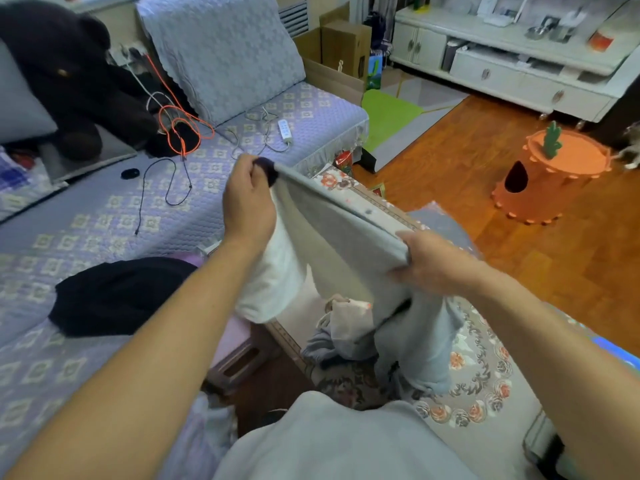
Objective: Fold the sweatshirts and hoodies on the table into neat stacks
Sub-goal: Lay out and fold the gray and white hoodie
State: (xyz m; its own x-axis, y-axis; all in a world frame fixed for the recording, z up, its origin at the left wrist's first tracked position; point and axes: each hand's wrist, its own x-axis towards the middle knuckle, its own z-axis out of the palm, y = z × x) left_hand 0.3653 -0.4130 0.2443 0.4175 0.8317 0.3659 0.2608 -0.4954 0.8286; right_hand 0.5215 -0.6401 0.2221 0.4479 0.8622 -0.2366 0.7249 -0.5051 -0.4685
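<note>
While left hand (247, 199) at 11 o'clock and right hand (427, 261) at 3 each pinch the grey sweatshirt (339, 237) taut above the tabletop (485, 368), step looks like shake-out; next: lay flat, fold sleeves.

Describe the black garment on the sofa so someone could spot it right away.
Start at the purple quilted sofa on the left. Near its front edge, beside the person's left forearm, lies the black garment in a crumpled heap. It is the only dark clothing there; the garment in the hands is pale grey.
</note>
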